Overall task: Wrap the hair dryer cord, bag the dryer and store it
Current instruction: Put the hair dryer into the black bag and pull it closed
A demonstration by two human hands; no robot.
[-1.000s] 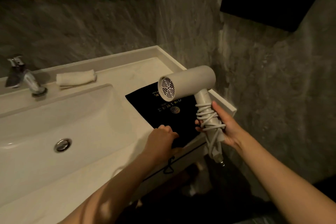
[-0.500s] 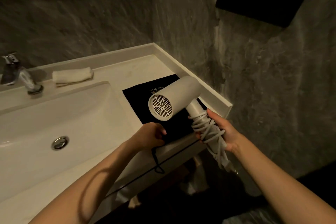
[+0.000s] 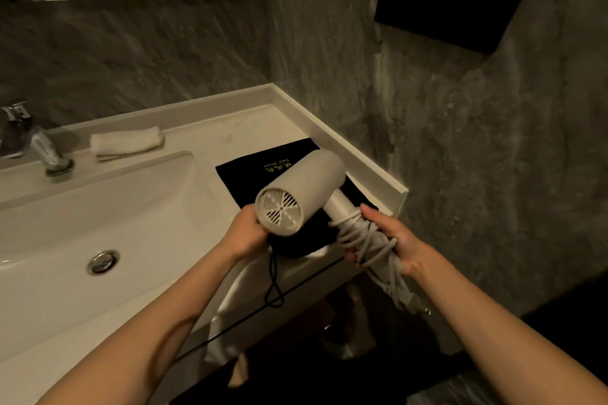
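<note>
A white hair dryer [image 3: 306, 187] hangs just above a flat black drawstring bag [image 3: 253, 174] that lies on the right end of the counter. White cord [image 3: 365, 240] is wound around the dryer's handle, and its plug [image 3: 416, 304] dangles below. My right hand [image 3: 394, 237] is shut on the wrapped handle. My left hand [image 3: 246, 230] grips the near edge of the bag, right beside the dryer's rear grille. The bag's black drawstring [image 3: 274, 286] hangs over the counter's front edge.
A white sink basin [image 3: 82, 207] with a metal drain [image 3: 102, 261] fills the left. A chrome tap [image 3: 36, 141] and a rolled white towel [image 3: 126, 141] sit at the back. Grey stone walls close in behind and to the right. A mirror hangs above.
My right hand has lowered the dryer and tilted it down over the bag. My left hand has stayed at the bag's near edge, which is now bunched up a little.
</note>
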